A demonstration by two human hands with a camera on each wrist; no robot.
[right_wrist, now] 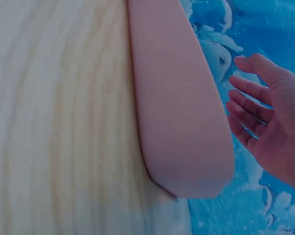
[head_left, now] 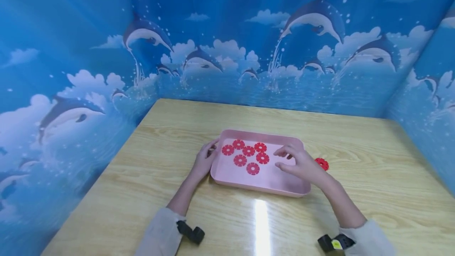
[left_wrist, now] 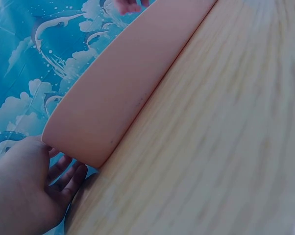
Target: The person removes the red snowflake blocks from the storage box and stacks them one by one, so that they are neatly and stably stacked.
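A shallow pink tray (head_left: 281,185) sits on the table, with several red notched plastic discs (head_left: 252,168) lying apart or close together on its floor. At the tray's left end, my left hand (head_left: 204,160) touches the outer wall with loosely bent fingers. In the left wrist view those fingers (left_wrist: 64,176) lie against the tray's corner. My right hand (head_left: 302,165) hovers over the tray's right part, thumb and fingers spread apart with nothing between them. The right wrist view shows this hand (right_wrist: 280,117) above the tray's rim, its fingers gently curved.
Just outside the tray's right side, partly behind my right hand, more red notched plastic (head_left: 322,164) lies on the table; whether it is one disc or a stack, I cannot tell. The wood-grain table (head_left: 384,169) meets a blue dolphin-print curtain (head_left: 227,82) at the back and left.
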